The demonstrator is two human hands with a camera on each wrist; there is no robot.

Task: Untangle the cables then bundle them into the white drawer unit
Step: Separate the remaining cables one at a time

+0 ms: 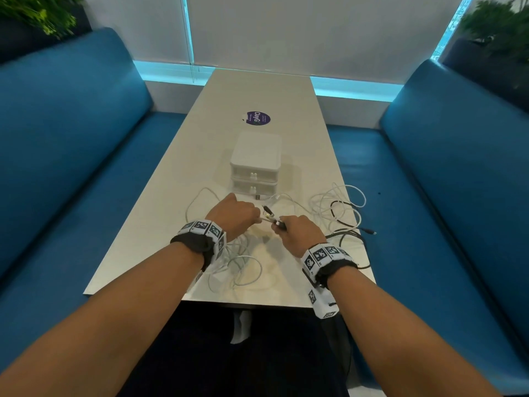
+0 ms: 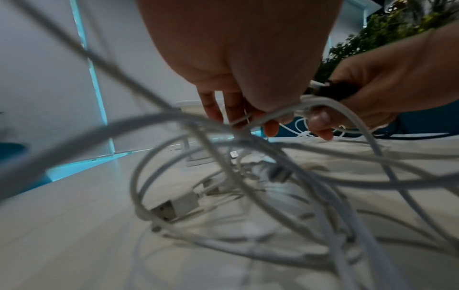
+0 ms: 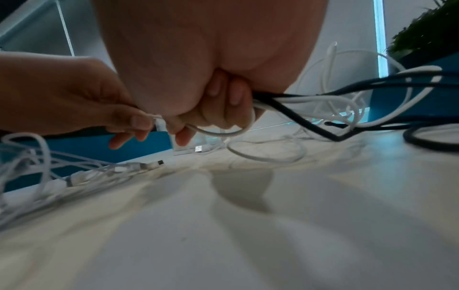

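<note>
A tangle of white cables (image 1: 237, 265) lies on the table's near end, under and around my left wrist. More white loops (image 1: 335, 202) and a black cable (image 1: 343, 222) spread to the right. My left hand (image 1: 234, 216) pinches a white cable (image 2: 285, 111) just above the table. My right hand (image 1: 297, 233) grips a black cable (image 3: 298, 119) together with a white one (image 3: 223, 133). The two hands nearly touch. The white drawer unit (image 1: 255, 164) stands just beyond them with both drawers closed.
The beige table (image 1: 160, 213) runs between two blue bench seats (image 1: 71, 156). A purple round sticker (image 1: 258, 118) lies behind the drawer unit. A black plug end (image 1: 370, 232) pokes over the right table edge. A white USB plug (image 2: 174, 208) lies among the near loops.
</note>
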